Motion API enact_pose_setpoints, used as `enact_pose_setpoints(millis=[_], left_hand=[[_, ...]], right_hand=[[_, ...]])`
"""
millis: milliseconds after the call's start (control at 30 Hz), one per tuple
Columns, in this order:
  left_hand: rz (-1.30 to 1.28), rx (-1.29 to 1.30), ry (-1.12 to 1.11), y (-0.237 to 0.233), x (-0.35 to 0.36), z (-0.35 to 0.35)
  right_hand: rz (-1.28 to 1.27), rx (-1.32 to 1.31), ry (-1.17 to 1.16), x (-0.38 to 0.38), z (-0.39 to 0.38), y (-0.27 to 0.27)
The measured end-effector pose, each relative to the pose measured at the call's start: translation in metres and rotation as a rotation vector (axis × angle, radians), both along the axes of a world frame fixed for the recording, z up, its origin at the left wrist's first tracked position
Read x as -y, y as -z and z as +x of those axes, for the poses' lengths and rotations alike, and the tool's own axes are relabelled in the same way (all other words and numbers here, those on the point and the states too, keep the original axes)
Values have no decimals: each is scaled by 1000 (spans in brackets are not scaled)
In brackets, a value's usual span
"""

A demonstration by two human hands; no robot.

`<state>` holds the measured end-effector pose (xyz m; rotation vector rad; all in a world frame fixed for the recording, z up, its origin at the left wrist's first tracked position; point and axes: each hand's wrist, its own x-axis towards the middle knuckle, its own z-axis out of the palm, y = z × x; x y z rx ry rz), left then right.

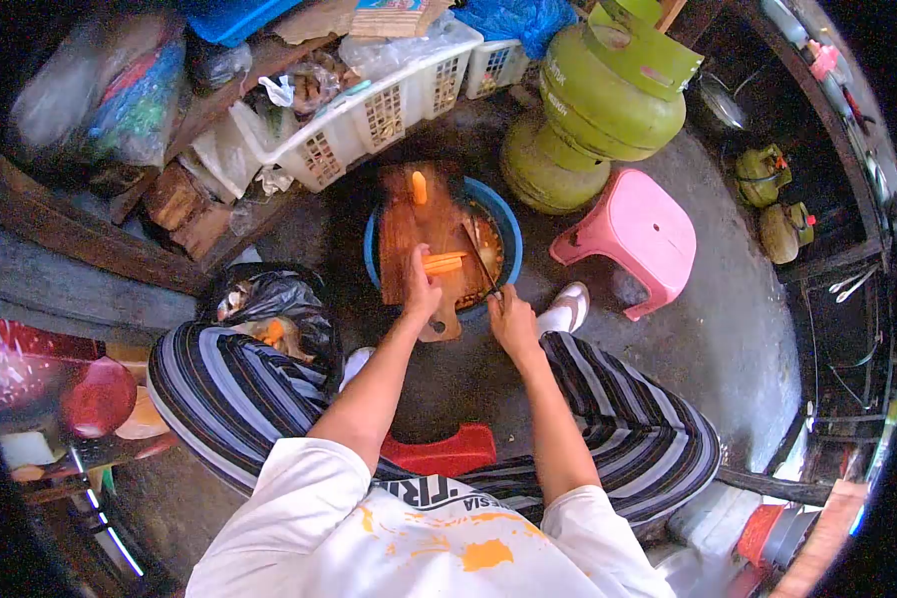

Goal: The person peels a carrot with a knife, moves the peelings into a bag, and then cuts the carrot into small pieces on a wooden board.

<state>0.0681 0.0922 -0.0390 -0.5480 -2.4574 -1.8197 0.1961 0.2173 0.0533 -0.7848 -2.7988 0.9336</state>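
My left hand [423,285] is closed around orange carrot sticks [444,263], which lie on a wooden cutting board [399,234]. Another carrot piece [420,187] rests near the board's far end. The board lies across a blue basin [515,234], and its handle points towards me. In my right hand [511,321] is the handle of a knife [481,257]. Its dark blade slants up and left over the basin, just right of the carrot sticks. Some liquid with small pieces shows inside the basin, too blurred to name.
A black plastic bag [279,299] with orange scraps stands by my left knee. To the right are a pink stool [640,234] and green gas cylinders [608,90]. White plastic baskets [359,130] line the back. A red low seat [444,450] is under me.
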Motion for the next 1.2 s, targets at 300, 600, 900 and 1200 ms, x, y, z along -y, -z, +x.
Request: enact_pose_setpoints(millis=[300, 600, 900, 1200], left_hand=[[-23, -190, 26, -5, -3, 5], [-90, -242, 28, -19, 21, 4], [17, -126, 14, -12, 21, 1], [69, -143, -3, -6, 20, 3]], right_hand=[[34, -41, 17, 20, -3, 12], [105, -35, 24, 29, -14, 1], [106, 43, 62, 34, -41, 22], [59, 32, 49, 36, -34, 20]])
